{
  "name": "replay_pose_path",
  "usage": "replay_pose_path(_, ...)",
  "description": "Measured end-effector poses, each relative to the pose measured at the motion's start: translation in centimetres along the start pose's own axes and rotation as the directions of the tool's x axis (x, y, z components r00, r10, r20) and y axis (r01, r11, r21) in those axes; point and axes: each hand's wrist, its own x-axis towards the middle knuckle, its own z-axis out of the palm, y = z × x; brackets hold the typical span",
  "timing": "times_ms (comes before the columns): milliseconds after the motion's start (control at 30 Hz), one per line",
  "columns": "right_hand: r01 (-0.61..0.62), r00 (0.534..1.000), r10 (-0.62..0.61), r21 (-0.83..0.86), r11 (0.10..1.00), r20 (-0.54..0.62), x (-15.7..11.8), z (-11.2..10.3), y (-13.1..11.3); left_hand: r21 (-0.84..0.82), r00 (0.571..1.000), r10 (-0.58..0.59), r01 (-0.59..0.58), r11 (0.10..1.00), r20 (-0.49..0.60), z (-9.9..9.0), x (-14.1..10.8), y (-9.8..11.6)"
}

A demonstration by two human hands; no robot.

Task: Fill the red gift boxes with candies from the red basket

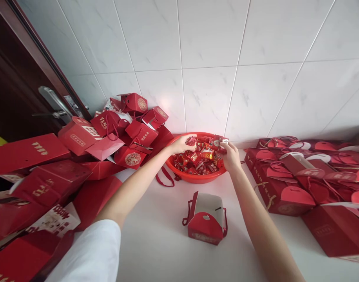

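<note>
Both hands reach over an orange-red plastic basket [194,179] heaped with red-wrapped candies [197,161]. At its left rim, my left hand [181,145] has its fingers closed round a red-wrapped candy [191,141]. Over the right rim, my right hand [231,155] pinches a dark red packet [220,141] with a white patch near its end. Closer to me stands a small red gift box [205,225], its top open and its pale inside showing. Dark red cord handles hang at both sides of that box.
Many red gift boxes [141,135] lie jumbled in a pile on the left, reaching towards a dark door [20,62] with a metal handle. On the right, filled-out red boxes [288,192] stand in close rows. Behind the white table [156,235] rises a tiled wall [209,94].
</note>
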Motion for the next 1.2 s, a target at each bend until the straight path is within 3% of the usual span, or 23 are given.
replay_pose_path(267, -0.010, 0.999, 0.011, -0.028, 1.000, 0.038, -0.2, 0.2, -0.3, -0.191, 0.999, -0.043, 0.036, 0.981, -0.032, 0.5, -0.3, 0.1)
replay_pose_path(533, -0.053, 0.993, 0.055, -0.024, 0.998, 0.105, -0.4, 0.3, -0.6, -0.182, 1.000, -0.021, 0.020, 0.983, -0.006, 1.4, -0.4, 0.5)
replay_pose_path(767, -0.144, 0.976, 0.140, 0.010, 0.990, 0.165, -0.5, 0.2, -0.9, -0.061, 1.000, 0.007, -0.007, 0.998, -0.008, 2.1, -0.5, 1.1)
replay_pose_path(967, -0.201, 0.965, 0.195, 0.017, 0.980, 0.174, -1.2, 1.0, -1.4, -0.095, 0.998, 0.040, -0.043, 0.994, -0.040, 3.0, -0.3, 1.2)
replay_pose_path(1200, -0.277, 0.955, 0.271, 0.033, 0.960, 0.116, -1.3, 1.3, -1.2, -0.137, 0.999, -0.029, 0.027, 0.990, -0.019, 3.4, -0.5, 1.7)
